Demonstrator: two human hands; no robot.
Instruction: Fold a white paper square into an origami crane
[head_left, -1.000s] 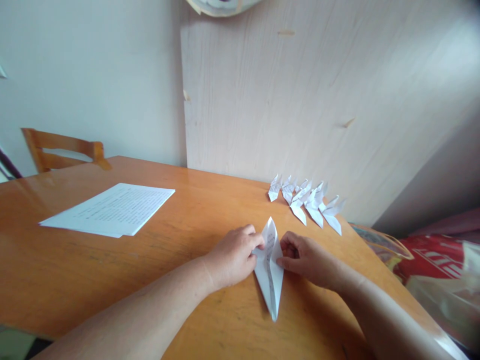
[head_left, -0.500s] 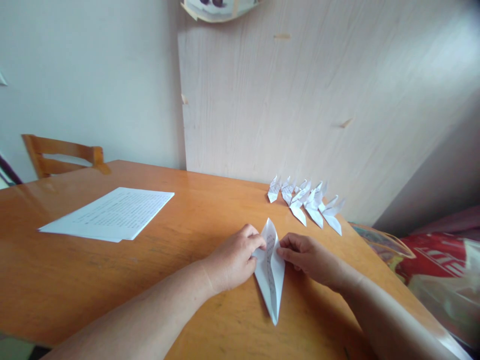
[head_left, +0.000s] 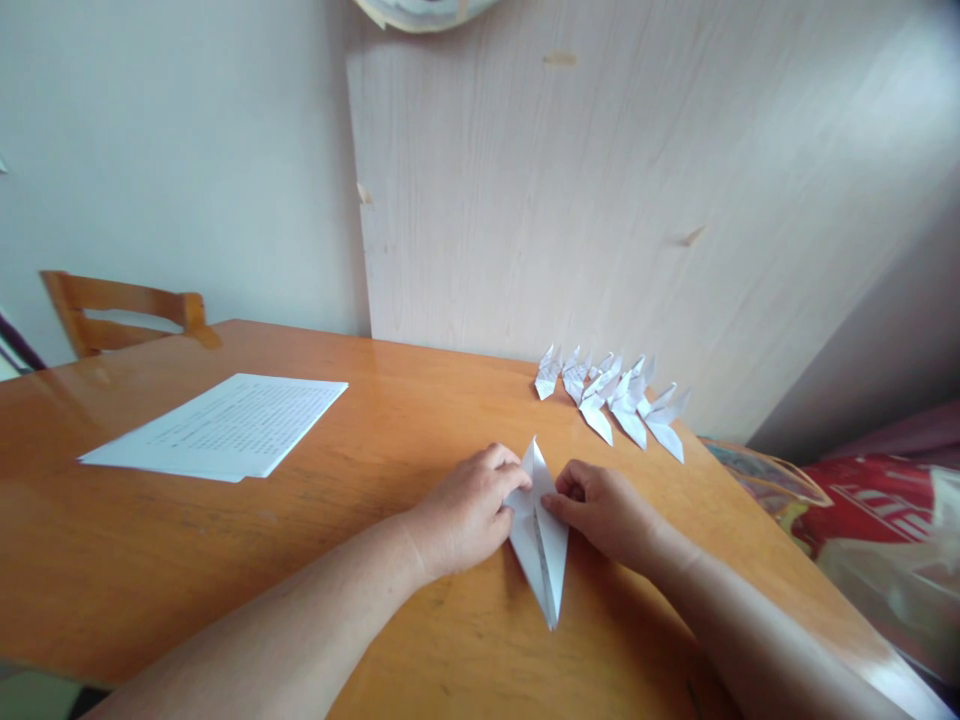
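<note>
A narrow, diamond-shaped piece of folded paper (head_left: 549, 568) lies on the wooden table in front of me, one point toward me and one away. A thin dark slit runs down its middle. My left hand (head_left: 474, 508) grips its left edge, with the fingertips on the upper part. On the right edge, my right hand (head_left: 600, 508) has its thumb pressed on the paper near the middle line and the other fingers curled. Beyond my hands, several folded paper figures (head_left: 595, 415) stand grouped near the table's back right.
A stack of printed paper (head_left: 217, 428) lies on the left of the wooden table (head_left: 360, 440). Behind that is a wooden chair (head_left: 127, 295). A red bag (head_left: 862, 505) and clear plastic are beyond the right edge. A pale board stands behind the table.
The paper's right flap now lies flatter, and the printed gap in the middle has narrowed to a slit. My right thumb has moved left onto the paper.
</note>
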